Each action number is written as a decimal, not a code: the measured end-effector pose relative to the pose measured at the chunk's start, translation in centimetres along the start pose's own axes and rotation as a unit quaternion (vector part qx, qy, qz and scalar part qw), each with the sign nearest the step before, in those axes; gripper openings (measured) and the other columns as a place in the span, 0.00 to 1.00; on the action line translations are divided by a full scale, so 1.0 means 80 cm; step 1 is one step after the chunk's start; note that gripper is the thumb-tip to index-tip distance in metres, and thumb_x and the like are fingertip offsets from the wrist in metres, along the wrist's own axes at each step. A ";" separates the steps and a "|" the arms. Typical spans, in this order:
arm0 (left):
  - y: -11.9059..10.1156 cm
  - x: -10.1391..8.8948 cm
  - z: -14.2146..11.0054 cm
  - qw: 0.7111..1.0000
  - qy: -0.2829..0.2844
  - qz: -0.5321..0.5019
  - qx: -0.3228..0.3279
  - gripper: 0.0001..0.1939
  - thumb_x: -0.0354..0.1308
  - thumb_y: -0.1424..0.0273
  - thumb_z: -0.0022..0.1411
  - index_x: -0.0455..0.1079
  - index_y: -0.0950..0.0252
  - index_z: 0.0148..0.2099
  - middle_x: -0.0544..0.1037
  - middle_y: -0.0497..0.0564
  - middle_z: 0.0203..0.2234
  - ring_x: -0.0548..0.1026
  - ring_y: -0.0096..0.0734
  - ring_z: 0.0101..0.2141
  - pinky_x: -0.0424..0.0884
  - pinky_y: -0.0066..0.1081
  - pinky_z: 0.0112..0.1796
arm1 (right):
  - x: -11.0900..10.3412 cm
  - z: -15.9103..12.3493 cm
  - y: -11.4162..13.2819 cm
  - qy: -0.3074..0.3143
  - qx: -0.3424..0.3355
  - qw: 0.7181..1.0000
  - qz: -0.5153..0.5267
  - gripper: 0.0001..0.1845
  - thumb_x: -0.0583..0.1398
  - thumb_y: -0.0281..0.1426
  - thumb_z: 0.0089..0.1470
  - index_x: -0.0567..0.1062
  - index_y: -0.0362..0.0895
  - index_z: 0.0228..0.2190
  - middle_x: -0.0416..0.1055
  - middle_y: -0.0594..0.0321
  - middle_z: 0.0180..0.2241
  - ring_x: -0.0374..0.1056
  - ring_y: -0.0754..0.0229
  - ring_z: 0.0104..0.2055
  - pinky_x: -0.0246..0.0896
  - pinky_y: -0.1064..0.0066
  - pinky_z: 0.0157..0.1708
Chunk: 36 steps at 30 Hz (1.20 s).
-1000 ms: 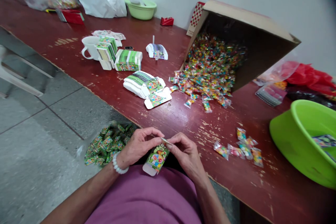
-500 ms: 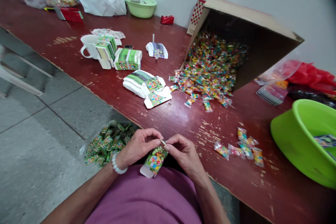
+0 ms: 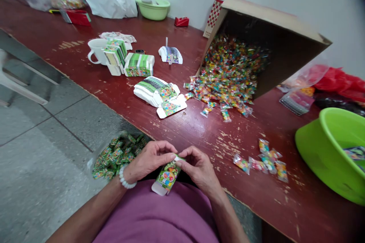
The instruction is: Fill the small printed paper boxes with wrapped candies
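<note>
"What do we see from the head camera?"

"Our left hand (image 3: 149, 161) and right hand (image 3: 199, 169) are both curled closed, pinching the top of a green printed paperboard carton (image 3: 167, 176) between them, just above our purple shirt (image 3: 154, 216)."

"What's by the left wrist?"

"A white bead bracelet (image 3: 127, 177), and just beyond it a clear bag of green packets (image 3: 118, 155)."

"And on the red wooden table (image 3: 196, 136)?"

"Ahead of us lies a stack of flattened cartons (image 3: 155, 91). Wrapped sweets (image 3: 228, 79) spill from a tipped cardboard box (image 3: 273, 38), and a green plastic basin (image 3: 327, 152) sits off to the right."
</note>
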<state>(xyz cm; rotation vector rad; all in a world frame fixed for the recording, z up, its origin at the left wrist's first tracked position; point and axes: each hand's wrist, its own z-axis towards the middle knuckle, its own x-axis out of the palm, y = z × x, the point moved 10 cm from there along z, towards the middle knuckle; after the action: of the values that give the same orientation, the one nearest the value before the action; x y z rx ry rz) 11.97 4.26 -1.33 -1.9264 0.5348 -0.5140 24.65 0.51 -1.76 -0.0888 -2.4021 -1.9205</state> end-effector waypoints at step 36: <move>-0.011 0.054 -0.008 0.993 0.119 -0.011 -0.011 0.24 0.41 0.49 0.70 0.62 0.60 0.55 0.71 0.47 0.29 0.71 0.26 0.23 0.67 0.24 0.23 | 0.005 -0.003 0.024 0.012 0.004 0.994 0.108 0.16 0.69 0.40 0.50 0.70 0.44 0.27 0.77 0.64 0.23 0.74 0.60 0.20 0.67 0.71 0.21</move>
<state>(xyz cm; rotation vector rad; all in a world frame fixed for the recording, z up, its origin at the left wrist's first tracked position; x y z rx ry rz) 15.26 1.63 0.22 -1.9037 0.6750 -0.7611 24.39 0.68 0.20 -0.3115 -2.2788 -1.8040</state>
